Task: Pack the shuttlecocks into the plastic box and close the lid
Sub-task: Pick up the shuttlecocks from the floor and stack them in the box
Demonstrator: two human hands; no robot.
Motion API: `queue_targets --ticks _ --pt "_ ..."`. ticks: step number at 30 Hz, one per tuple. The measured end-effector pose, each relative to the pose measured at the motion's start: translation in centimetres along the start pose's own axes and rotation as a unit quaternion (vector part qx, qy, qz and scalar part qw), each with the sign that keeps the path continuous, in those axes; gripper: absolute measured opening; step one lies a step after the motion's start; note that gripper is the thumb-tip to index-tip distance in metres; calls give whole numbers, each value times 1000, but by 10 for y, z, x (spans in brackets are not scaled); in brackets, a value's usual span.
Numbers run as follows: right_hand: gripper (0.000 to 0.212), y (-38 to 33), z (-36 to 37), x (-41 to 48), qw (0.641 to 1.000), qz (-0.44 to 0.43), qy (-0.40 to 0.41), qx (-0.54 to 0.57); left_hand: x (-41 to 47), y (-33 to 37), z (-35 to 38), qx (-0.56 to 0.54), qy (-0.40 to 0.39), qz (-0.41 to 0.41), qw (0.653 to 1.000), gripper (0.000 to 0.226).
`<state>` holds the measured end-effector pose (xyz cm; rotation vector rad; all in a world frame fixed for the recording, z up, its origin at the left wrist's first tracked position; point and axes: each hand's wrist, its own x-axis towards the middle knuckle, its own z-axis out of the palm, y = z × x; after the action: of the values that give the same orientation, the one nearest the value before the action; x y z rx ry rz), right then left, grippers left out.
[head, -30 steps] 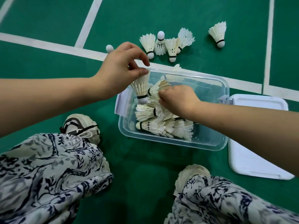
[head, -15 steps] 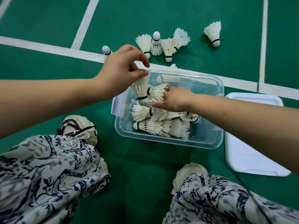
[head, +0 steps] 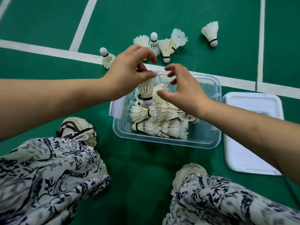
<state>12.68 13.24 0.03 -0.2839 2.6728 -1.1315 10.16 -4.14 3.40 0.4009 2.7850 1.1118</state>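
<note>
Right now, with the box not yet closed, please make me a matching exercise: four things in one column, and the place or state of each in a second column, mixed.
Things:
1. lid
2. left hand
3. right hand
4. box

Place or state:
a. empty, with loose fingers, above the box
b. on the floor, right of the box
c. pinches a shuttlecock by its feathers
d. holds a pile of shuttlecocks

Pairs: 1-b, 2-c, 3-a, 4-d.

A green court floor (head: pixel 48 21) is seen throughout the frame, evenly lit. A wide white line (head: pixel 48 50) is drawn from the left edge toward the right. Narrower white lines are joined to it at upper left (head: pixel 84 21) and upper right (head: pixel 260 38).
</note>
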Motion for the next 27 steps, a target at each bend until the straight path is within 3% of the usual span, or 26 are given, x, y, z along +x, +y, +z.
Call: queue_targets --ticks 5,8,11,15,20,24,27 --pt "86 -10 -10 2 989 -28 -35 138 -1 17 6 -23 -18 45 999 29" --pt "81 -5 -11 4 984 -20 -49 172 -2 28 10 -27 -46 64 996 31" --pt "63 2 -10 3 970 19 -77 229 -3 38 15 -13 -62 89 994 31" --pt "39 10 -13 -3 968 50 -68 236 -2 42 19 4 -66 122 990 31" --pt "56 26 -26 -10 980 113 22 162 5 31 18 43 -62 100 992 38" --pt "64 34 -25 -20 978 165 84 99 4 6 22 133 -176 36 975 41" --pt "55 33 -12 -22 975 184 90 88 1 -7 28 185 -277 5 943 46"
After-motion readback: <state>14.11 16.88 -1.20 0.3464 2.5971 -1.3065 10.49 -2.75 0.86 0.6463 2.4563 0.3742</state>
